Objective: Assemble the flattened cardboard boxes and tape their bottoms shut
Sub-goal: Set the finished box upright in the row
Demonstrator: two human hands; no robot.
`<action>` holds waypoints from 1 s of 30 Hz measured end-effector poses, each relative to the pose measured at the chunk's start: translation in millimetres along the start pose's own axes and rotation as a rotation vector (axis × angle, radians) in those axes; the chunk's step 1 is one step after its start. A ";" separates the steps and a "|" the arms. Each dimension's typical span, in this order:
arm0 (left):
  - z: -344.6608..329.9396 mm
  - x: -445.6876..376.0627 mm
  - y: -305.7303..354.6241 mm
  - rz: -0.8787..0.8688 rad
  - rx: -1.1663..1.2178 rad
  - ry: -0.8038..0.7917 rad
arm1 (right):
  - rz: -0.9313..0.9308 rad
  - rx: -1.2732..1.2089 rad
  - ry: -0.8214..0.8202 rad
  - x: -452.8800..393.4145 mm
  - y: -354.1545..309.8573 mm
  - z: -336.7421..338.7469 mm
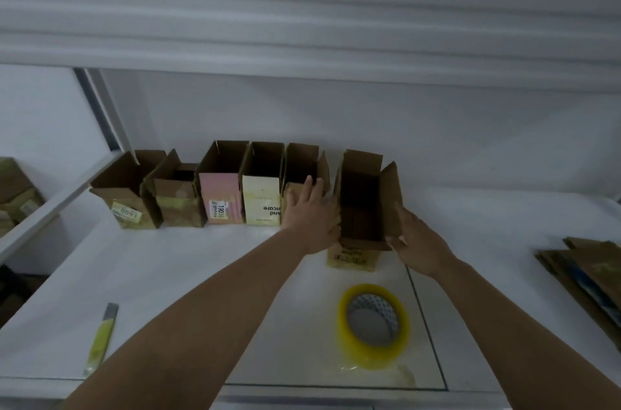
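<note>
Right now an open-topped cardboard box (364,204) stands upright on the white table (174,275), at the right end of a row of boxes set along the back wall, with a small gap between it and its neighbour. Its flaps stand up and its front face carries a pale yellowish label near the bottom. The left hand (311,214) lies flat against the box's left side, fingers straight and spread, reaching up in front of the neighbouring brown box (302,171). The right hand (418,241) grasps the box's near right corner, fingers curled round the edge of the right flap, thumb toward the front. Leftward the row runs on with a cream box (262,198) printed with dark lettering, touching a pink box (220,198) with a numbered sticker, then two more brown boxes, one (176,198) with tape across its front and the leftmost (126,194) with a yellowish label; all are upright and open at the top. Nearer the person, in front of the held box, a roll of clear yellowish tape (373,325) lies on its side on the table. A yellow-handled utility knife (100,339) lies well apart at the near left. At the far right edge sits a stack of flattened cardboard (588,268).
</note>
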State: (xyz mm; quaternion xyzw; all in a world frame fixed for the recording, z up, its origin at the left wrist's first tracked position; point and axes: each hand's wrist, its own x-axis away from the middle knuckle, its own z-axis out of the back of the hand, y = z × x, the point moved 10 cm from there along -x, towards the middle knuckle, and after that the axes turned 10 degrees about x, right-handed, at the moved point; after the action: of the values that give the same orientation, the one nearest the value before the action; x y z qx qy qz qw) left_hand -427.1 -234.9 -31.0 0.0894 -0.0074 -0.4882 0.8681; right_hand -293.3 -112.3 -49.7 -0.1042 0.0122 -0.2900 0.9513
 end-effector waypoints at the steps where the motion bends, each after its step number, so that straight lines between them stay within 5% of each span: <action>1: 1.6 -1.9 -2.8 0.020 -0.005 -0.001 | -0.034 0.003 0.056 -2.3 1.7 5.8; 6: 17.4 -13.2 -2.1 0.071 0.054 0.098 | -0.151 -0.061 0.231 -17.4 -2.5 25.8; 17: 13.7 -29.9 -11.3 0.097 -0.086 -0.021 | 0.003 0.218 -0.114 -55.6 -28.4 6.7; 30: 22.4 -4.2 -9.9 -0.006 -0.077 0.090 | 0.038 0.355 0.006 -23.0 -48.6 8.0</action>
State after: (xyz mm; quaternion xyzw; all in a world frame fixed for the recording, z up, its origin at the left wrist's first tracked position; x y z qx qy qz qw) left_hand -439.9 -239.7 -10.3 0.0776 0.0508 -0.4860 0.8690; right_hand -338.5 -137.4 -32.7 0.0665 -0.0345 -0.2697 0.9600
